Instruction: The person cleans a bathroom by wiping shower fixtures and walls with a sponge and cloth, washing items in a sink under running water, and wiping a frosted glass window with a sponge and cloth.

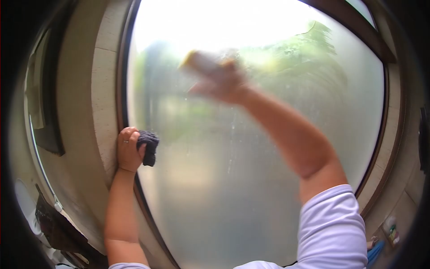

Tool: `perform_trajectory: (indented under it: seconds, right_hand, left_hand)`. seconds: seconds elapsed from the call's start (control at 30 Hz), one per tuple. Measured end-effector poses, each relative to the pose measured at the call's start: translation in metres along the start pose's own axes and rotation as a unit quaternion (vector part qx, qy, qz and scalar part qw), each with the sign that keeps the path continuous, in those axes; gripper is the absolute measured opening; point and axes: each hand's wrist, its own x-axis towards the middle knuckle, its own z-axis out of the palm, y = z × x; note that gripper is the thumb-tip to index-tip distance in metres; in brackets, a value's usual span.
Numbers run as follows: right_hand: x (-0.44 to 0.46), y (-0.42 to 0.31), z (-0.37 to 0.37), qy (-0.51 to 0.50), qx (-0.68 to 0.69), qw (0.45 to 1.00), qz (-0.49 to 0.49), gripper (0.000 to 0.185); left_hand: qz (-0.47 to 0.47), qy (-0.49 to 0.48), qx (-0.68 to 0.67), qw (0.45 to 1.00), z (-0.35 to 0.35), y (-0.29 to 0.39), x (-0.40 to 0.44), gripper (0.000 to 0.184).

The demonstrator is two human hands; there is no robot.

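Observation:
A large fogged window pane (206, 193) fills the middle of the view, with wet streaks and a wiped-looking patch at the upper right. My right hand (221, 83) is raised in front of its upper part, blurred by motion, with its fingers round a yellow and whitish sponge (199, 62). Whether the sponge touches the glass cannot be made out. At the window's left frame, my left hand (130, 150) is closed on a dark grey cloth (148, 147), which is bunched up beside the glass.
A dark window frame (384, 112) surrounds the pane, with a pale tiled wall (104, 89) on the left. Dark brown items (58, 224) stand at the lower left. Something blue (375, 253) and small objects (393, 233) lie at the lower right.

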Motion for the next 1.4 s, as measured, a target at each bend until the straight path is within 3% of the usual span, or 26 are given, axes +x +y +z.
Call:
perform_trajectory:
  seconds: [0.07, 0.1, 0.13, 0.23, 0.27, 0.3, 0.4, 0.43, 0.47, 0.5, 0.57, 0.6, 0.67, 0.7, 0.73, 0.77, 0.83, 0.87, 0.97, 1.0, 1.03, 1.07, 1.1, 1.23, 1.33, 1.4]
  right_hand:
    - [-0.047, 0.118, -0.040, 0.113, -0.038, 0.977, 0.178, 0.056]
    - [-0.095, 0.213, -0.052, 0.188, -0.040, 0.964, 0.183, 0.061]
    - [-0.137, 0.275, -0.071, 0.224, -0.058, 0.937, 0.262, 0.064]
    - [-0.211, 0.340, -0.087, 0.203, -0.036, 0.842, 0.498, 0.074]
    - [-0.207, 0.324, -0.087, 0.235, -0.159, 0.787, 0.548, 0.078]
    - [-0.176, 0.326, -0.072, 0.237, -0.085, 0.842, 0.477, 0.087]
    - [-0.051, 0.204, -0.024, 0.157, 0.103, 0.957, 0.222, 0.071]
    - [-0.024, 0.143, -0.038, 0.077, -0.003, 0.985, 0.154, 0.068]
    - [-0.030, 0.082, -0.066, 0.051, 0.068, 0.951, 0.296, 0.061]
    - [-0.002, 0.127, -0.045, 0.060, 0.082, 0.995, -0.018, 0.055]
    - [-0.034, 0.168, -0.064, 0.022, 0.161, 0.973, 0.162, 0.050]
    - [-0.054, 0.235, -0.054, 0.098, 0.206, 0.962, 0.151, 0.048]
    - [-0.133, 0.372, -0.078, 0.215, 0.084, 0.956, 0.181, 0.052]
    - [-0.187, 0.387, -0.108, 0.273, 0.027, 0.917, 0.290, 0.058]
    - [-0.240, 0.450, -0.119, 0.295, -0.031, 0.898, 0.324, 0.060]
    - [-0.285, 0.473, -0.129, 0.293, -0.142, 0.851, 0.411, 0.062]
    - [-0.338, 0.519, -0.140, 0.229, -0.288, 0.803, 0.469, 0.061]
    - [-0.326, 0.505, -0.150, 0.155, -0.251, 0.792, 0.535, 0.069]
    - [-0.254, 0.449, -0.140, 0.225, -0.199, 0.763, 0.572, 0.074]
    - [-0.248, 0.499, -0.129, 0.308, -0.169, 0.805, 0.478, 0.076]
    - [-0.200, 0.497, -0.113, 0.369, -0.143, 0.834, 0.385, 0.069]
    - [-0.146, 0.449, -0.110, 0.340, -0.084, 0.912, 0.214, 0.064]
    - [-0.091, 0.411, -0.088, 0.323, -0.187, 0.897, 0.235, 0.057]
    - [0.019, 0.255, -0.024, 0.240, -0.046, 0.954, 0.171, 0.057]
    - [0.043, 0.153, -0.005, 0.138, 0.002, 0.982, 0.129, 0.058]
    - [0.042, 0.129, -0.002, 0.113, 0.019, 0.988, 0.105, 0.058]
  left_hand:
    - [-0.027, -0.015, -0.010, 0.999, -0.001, 0.000, -0.001, 0.033]
    - [-0.039, -0.022, -0.013, 0.999, -0.002, 0.002, 0.001, 0.033]
    - [-0.041, -0.023, -0.005, 0.999, -0.006, 0.007, 0.007, 0.029]
    - [-0.126, 0.030, 0.029, 0.991, 0.004, 0.037, 0.046, 0.023]
    - [-0.170, 0.078, -0.031, 0.982, 0.011, 0.057, 0.075, 0.020]
    - [-0.191, 0.114, -0.055, 0.973, 0.027, 0.073, 0.101, 0.021]
    - [-0.129, 0.221, -0.047, 0.966, 0.064, 0.140, 0.187, 0.020]
    - [-0.146, 0.228, -0.046, 0.962, 0.075, 0.162, 0.208, 0.021]
    - [-0.176, 0.223, -0.036, 0.958, 0.087, 0.183, 0.227, 0.021]
    - [-0.206, 0.216, -0.021, 0.954, 0.098, 0.196, 0.240, 0.022]
    - [-0.211, 0.205, 0.029, 0.955, 0.110, 0.209, 0.249, 0.025]
    - [-0.217, 0.200, 0.050, 0.954, 0.118, 0.217, 0.251, 0.027]
    - [-0.202, 0.205, 0.056, 0.956, 0.135, 0.216, 0.241, 0.032]
    - [-0.189, 0.209, 0.064, 0.957, 0.138, 0.213, 0.238, 0.034]
    - [-0.190, 0.196, 0.059, 0.960, 0.138, 0.215, 0.237, 0.044]
    - [-0.164, 0.197, 0.054, 0.965, 0.138, 0.217, 0.237, 0.046]
    - [-0.122, 0.200, 0.039, 0.971, 0.137, 0.216, 0.240, 0.050]
    - [-0.124, 0.193, 0.041, 0.972, 0.137, 0.214, 0.242, 0.051]
    - [-0.107, 0.202, 0.048, 0.972, 0.144, 0.204, 0.242, 0.048]
    - [-0.099, 0.204, 0.035, 0.973, 0.136, 0.226, 0.240, 0.042]
    - [-0.109, 0.191, 0.036, 0.975, 0.133, 0.230, 0.238, 0.046]
    - [-0.116, 0.175, 0.035, 0.977, 0.133, 0.228, 0.237, 0.049]
    - [-0.121, 0.158, 0.035, 0.979, 0.132, 0.224, 0.236, 0.053]
    - [-0.134, 0.151, 0.022, 0.979, 0.135, 0.219, 0.233, 0.049]
    - [-0.150, 0.128, -0.003, 0.980, 0.137, 0.219, 0.218, 0.051]
    - [-0.138, 0.185, 0.017, 0.973, 0.140, 0.224, 0.215, 0.043]
